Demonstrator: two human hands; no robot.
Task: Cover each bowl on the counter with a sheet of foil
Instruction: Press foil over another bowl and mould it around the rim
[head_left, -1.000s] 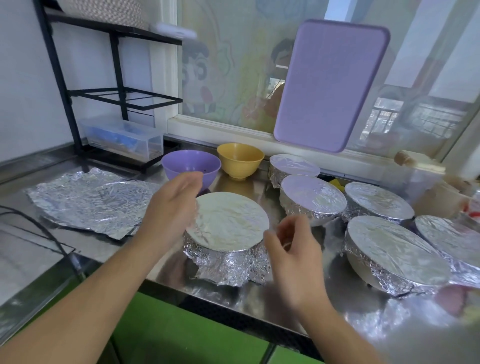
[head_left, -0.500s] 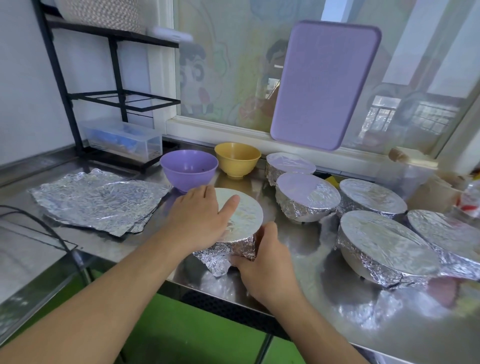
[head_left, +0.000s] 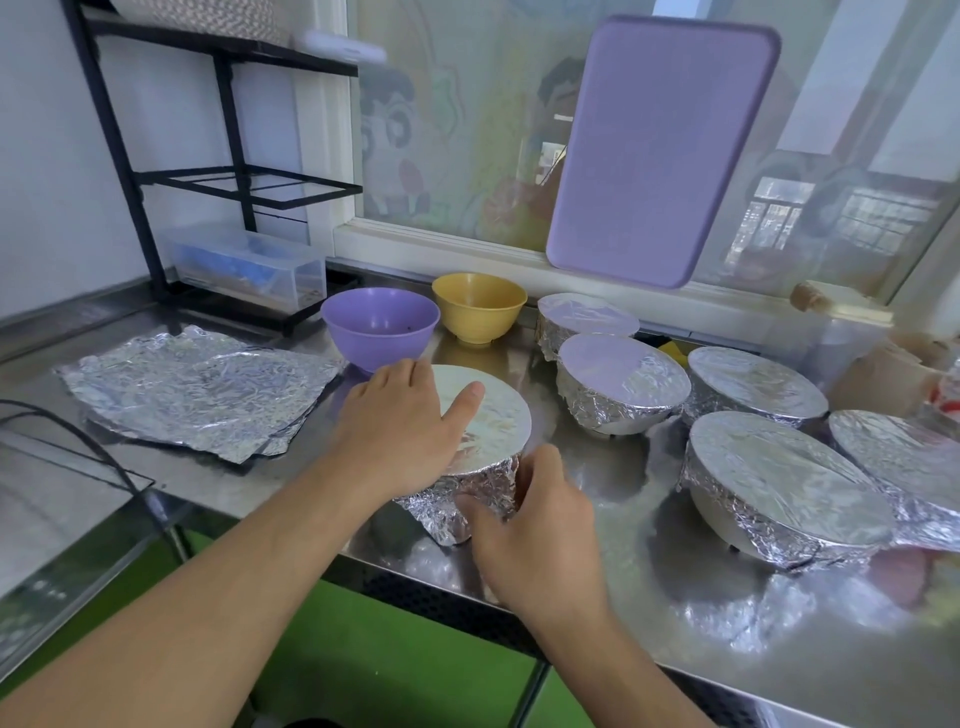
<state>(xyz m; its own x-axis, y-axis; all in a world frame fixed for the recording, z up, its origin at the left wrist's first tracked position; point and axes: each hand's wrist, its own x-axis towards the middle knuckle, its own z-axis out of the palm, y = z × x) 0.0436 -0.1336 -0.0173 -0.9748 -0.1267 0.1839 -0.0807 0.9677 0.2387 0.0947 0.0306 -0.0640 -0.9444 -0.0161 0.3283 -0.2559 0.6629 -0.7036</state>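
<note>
Now L hand flat on foil-covered bowl, R hand grip pinching its foil skirt.

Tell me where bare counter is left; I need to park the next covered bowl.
Bare steel shows at the front edge, right of the right hand and before the nearest covered bowl. A smaller gap lies between the foil sheets and the left hand. The right side is crowded with covered bowls.
</note>
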